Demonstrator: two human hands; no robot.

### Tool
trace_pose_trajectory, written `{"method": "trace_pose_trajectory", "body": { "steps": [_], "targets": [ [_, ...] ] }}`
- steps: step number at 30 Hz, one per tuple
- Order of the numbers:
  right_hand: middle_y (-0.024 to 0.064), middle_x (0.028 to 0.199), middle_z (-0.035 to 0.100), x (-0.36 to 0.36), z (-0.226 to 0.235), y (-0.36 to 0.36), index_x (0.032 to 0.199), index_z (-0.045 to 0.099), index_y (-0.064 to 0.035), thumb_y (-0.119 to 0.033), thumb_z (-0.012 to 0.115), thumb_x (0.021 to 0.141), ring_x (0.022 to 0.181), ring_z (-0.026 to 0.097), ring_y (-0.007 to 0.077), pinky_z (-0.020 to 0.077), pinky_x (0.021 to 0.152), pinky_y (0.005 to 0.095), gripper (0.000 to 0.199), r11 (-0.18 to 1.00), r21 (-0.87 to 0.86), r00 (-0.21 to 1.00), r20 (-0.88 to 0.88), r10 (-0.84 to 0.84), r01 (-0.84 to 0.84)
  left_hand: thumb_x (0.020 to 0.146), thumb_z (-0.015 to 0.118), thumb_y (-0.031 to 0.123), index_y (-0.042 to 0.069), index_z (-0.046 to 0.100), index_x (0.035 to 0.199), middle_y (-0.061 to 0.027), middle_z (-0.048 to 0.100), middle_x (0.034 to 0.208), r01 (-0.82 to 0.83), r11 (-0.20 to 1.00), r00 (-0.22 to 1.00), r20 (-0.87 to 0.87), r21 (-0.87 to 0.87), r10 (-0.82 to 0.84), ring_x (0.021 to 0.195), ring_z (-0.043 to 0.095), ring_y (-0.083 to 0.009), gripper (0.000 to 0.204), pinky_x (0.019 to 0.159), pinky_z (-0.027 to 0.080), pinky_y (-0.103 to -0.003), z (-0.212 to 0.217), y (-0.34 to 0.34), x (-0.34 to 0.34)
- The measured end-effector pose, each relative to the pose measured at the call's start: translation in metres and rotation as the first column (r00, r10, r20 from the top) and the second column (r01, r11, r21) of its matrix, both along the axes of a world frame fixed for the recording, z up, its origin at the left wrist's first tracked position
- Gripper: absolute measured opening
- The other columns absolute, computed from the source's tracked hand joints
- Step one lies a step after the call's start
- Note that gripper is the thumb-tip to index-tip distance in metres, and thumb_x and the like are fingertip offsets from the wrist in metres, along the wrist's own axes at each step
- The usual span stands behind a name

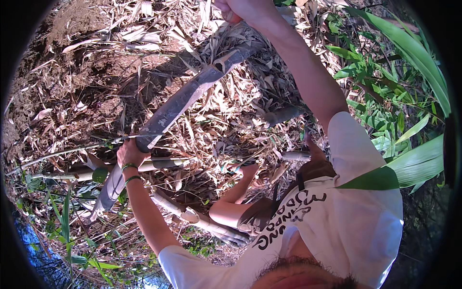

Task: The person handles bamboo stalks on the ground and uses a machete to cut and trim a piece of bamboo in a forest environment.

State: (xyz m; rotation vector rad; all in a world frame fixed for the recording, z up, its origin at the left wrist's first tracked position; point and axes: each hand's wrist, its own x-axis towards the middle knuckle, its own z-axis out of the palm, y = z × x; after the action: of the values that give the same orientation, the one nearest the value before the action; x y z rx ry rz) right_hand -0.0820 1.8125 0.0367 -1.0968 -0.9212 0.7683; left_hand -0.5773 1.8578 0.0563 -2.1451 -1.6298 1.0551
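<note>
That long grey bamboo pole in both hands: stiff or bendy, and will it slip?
The bamboo pole probably stays stiff: it runs straight between the left hand and right hand. Its smooth grey skin may slip. The split end suggests it could splinter.

1. We see a grey-brown bamboo stalk [180, 103].
2. We wear a white shirt [356, 216] with black lettering.
3. Green bands [130, 167] circle our wrist.
4. Dry leaves [144, 38] are tan; the foliage [409, 48] is bright green.
</note>
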Motion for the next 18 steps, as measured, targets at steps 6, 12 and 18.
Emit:
{"method": "trace_pose_trajectory", "body": {
  "steps": [6,12,18],
  "targets": [
    [0.0061,0.07,0.066,-0.11,-0.239,-0.013,0.093,0.066,-0.0037,-0.007,0.07,0.086,0.056,0.061,0.0155,0.0489,0.056,0.0317,0.008,0.934,-0.041,0.921,-0.154,-0.358,0.356,0.053,0.092,0.04,0.02,0.054,0.136,-0.0154,0.07,0.111,0.022,0.999,0.998,0.056,0.028,-0.023,0.102,0.069,-0.036,0.093,0.089,0.057,-0.047,0.004,-0.002,-0.003],
    [0.0116,0.071,0.067,-0.164,-0.364,-0.076,0.082,0.064,0.001,-0.029,0.079,0.082,0.066,0.067,0.0221,0.0506,0.061,0.0418,0.033,0.503,-0.787,0.933,-0.274,0.233,-0.357,0.054,0.093,0.041,0.019,0.053,0.135,-0.0148,0.064,0.127,0.052,0.999,0.998,0.042,0.0,-0.052,0.106,0.069,-0.0367,0.094,0.089,0.058,-0.048,0.004,-0.003,-0.004],
    [0.0063,0.056,0.053,-0.034,-0.146,-0.023,0.09,0.065,0.0008,-0.024,0.068,0.087,0.042,0.054,0.0182,0.0432,0.042,0.0372,0.025,0.789,-0.586,0.964,0.047,0.261,-0.185,0.051,0.097,0.039,0.015,0.057,0.127,-0.0144,0.067,0.122,0.011,1.0,0.998,0.061,-0.011,-0.01,0.106,0.068,-0.0369,0.089,0.088,0.057,-0.048,0.003,0.002,0.006]
  ]
}}
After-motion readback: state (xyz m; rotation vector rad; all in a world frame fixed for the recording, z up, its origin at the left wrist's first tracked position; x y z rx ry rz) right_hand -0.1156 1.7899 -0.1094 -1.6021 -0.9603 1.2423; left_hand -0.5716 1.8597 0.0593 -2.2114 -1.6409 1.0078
